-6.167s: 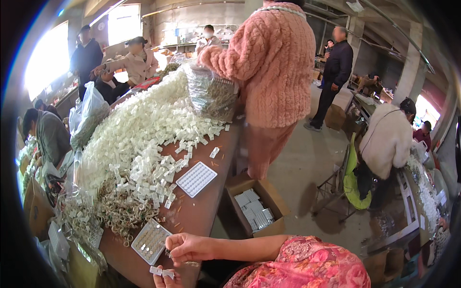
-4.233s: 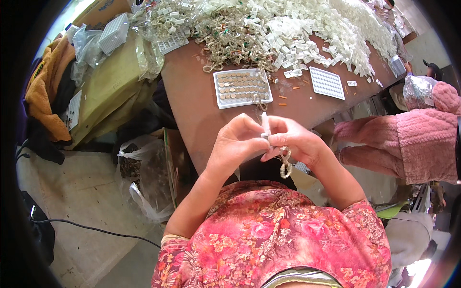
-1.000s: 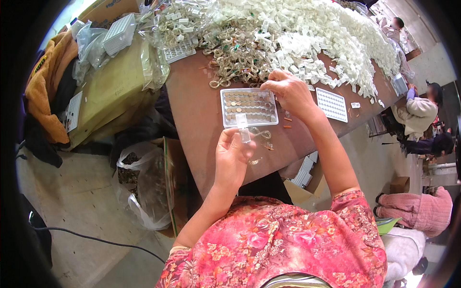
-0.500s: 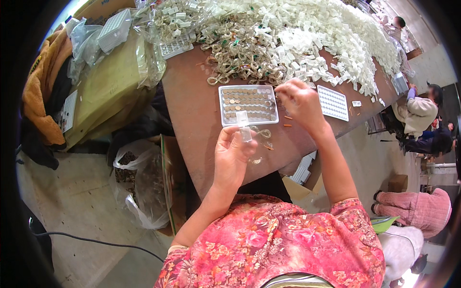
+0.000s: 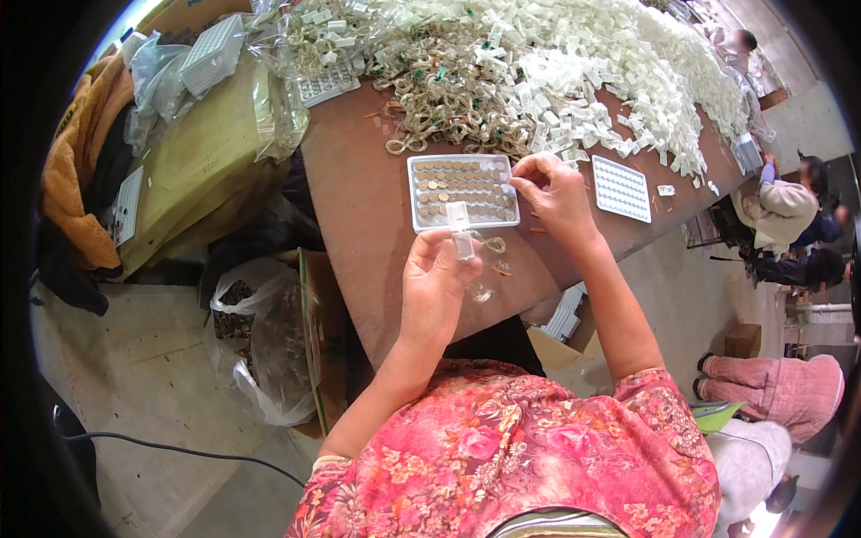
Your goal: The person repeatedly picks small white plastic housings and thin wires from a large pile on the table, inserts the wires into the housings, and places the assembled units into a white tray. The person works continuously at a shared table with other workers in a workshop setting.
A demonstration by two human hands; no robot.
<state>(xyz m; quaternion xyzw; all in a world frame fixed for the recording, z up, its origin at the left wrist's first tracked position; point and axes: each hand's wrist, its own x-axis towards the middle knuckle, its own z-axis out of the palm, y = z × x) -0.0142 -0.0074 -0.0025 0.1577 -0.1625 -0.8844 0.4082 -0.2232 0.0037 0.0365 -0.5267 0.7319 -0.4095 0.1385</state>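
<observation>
In my left hand (image 5: 434,280) is a small clear-white plastic case (image 5: 460,229), pinched between thumb and fingers, with its lid flap standing up. A thin, pale cord loop (image 5: 494,244) shows beside the case. Behind it lies a white tray (image 5: 415,194) with rows of small round metallic discs (image 5: 444,197); the case overlaps its near edge. My right hand (image 5: 558,195) is at the tray's right edge, thumb and forefinger pressed together. Whatever is between those fingertips is too small to make out.
A white pitted tray (image 5: 621,189) lies right of my right hand. Coiled pale cords (image 5: 439,108) and a large heap of white plastic cases (image 5: 619,81) cover the table's far side. Orange bits (image 5: 536,230) lie nearby. A bagged box (image 5: 269,332) stands at left; other people are at right.
My right hand has come slightly nearer the tray's right edge, and its blurred fingers now show as a still pinch. My left hand keeps the case, shifted a little.
</observation>
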